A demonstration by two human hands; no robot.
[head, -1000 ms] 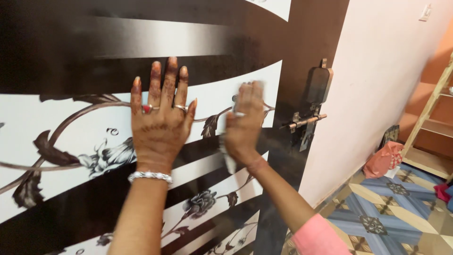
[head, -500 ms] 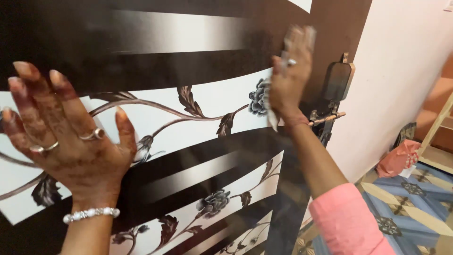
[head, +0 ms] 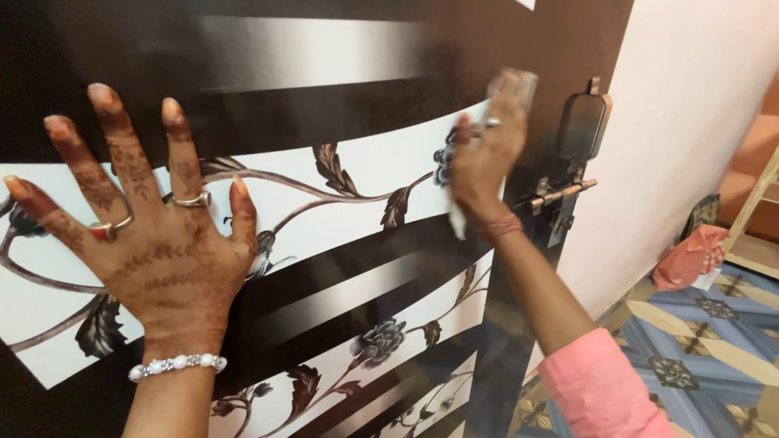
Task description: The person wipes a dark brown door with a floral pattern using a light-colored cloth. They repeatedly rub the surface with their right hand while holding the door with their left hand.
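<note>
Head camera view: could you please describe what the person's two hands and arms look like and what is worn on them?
The left hand bears dark patterned hand-drawn designs on its back and fingers, rings on two fingers, one set with a red stone, and a white beaded bracelet at the wrist. The right hand wears one ring, a thin band at the wrist, and a pink sleeve on its arm.

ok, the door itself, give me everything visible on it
The door is a glossy panel, seemingly laminate, with curved dark brown and white bands printed with grey-brown vines, leaves and flowers. Light glares off the upper dark band. Its right edge is plain dark brown and carries a dark latch plate with a brass-coloured sliding bolt, next to a pale wall. The left hand lies flat on it, fingers spread; the right hand presses a small white cloth against it near the latch.
</note>
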